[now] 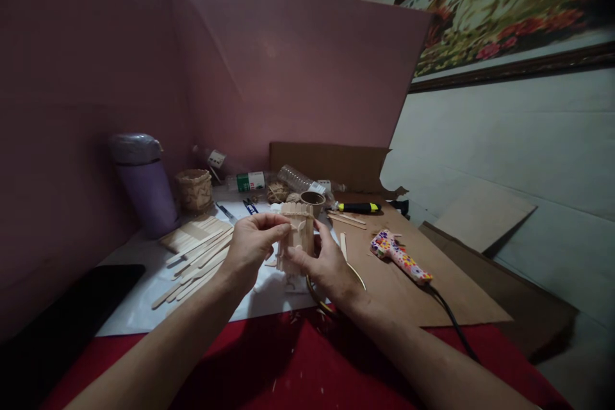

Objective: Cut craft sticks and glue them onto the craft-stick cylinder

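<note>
A small cup of upright craft sticks (300, 230) is held up over the white paper, with a thin cord running around it near the top. My right hand (331, 262) is closed around its right side and lower front, the thumb lying across the front. At its left side is my left hand (254, 240), thumb and index finger pinched together against the front of the cup. Whatever sits between those fingertips is too small to make out. Small pale pieces appear on the cup's front. Loose craft sticks (202, 262) lie left of my left hand.
A floral glue gun (398, 256) with a black cord lies on the cardboard (461, 298) at right. Behind are a yellow-black utility knife (359, 207), plastic bottles (300, 178), a twine ball (277, 192) and a decorated pot (195, 191). A purple tumbler (147, 189) stands left.
</note>
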`<state>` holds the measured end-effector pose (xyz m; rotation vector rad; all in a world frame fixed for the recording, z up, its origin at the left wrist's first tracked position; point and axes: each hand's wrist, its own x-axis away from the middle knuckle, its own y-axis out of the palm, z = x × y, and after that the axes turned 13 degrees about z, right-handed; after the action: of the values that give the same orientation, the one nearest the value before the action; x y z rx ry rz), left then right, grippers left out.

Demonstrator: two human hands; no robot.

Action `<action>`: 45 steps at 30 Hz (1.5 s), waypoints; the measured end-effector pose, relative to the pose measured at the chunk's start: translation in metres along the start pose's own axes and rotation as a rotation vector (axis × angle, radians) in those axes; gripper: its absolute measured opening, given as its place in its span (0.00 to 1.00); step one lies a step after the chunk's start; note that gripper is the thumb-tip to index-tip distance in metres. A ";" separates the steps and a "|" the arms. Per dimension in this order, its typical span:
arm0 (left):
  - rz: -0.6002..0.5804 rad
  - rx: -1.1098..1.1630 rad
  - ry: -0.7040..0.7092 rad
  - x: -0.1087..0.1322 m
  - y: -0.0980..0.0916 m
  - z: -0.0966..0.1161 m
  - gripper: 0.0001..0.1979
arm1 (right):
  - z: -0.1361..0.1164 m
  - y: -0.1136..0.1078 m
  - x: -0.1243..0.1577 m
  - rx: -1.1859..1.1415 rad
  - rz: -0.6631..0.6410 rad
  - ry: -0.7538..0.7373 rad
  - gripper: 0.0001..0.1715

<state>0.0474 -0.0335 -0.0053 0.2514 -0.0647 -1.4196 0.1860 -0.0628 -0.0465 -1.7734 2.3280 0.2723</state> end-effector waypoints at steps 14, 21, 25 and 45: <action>-0.096 -0.122 0.056 -0.002 -0.002 0.006 0.08 | -0.003 0.002 -0.001 -0.106 -0.008 0.136 0.35; -0.094 -0.139 0.107 -0.003 -0.003 0.004 0.08 | -0.003 0.001 -0.003 -0.101 -0.012 0.159 0.36; -0.099 -0.140 0.137 -0.004 -0.005 0.006 0.08 | -0.005 0.001 -0.004 -0.132 -0.036 0.136 0.40; -0.180 -0.412 0.425 -0.008 -0.009 0.012 0.04 | 0.002 0.001 -0.007 -0.242 -0.076 0.121 0.35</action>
<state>0.0354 -0.0281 0.0056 0.2151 0.6061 -1.4942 0.1871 -0.0556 -0.0470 -2.0382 2.3894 0.4643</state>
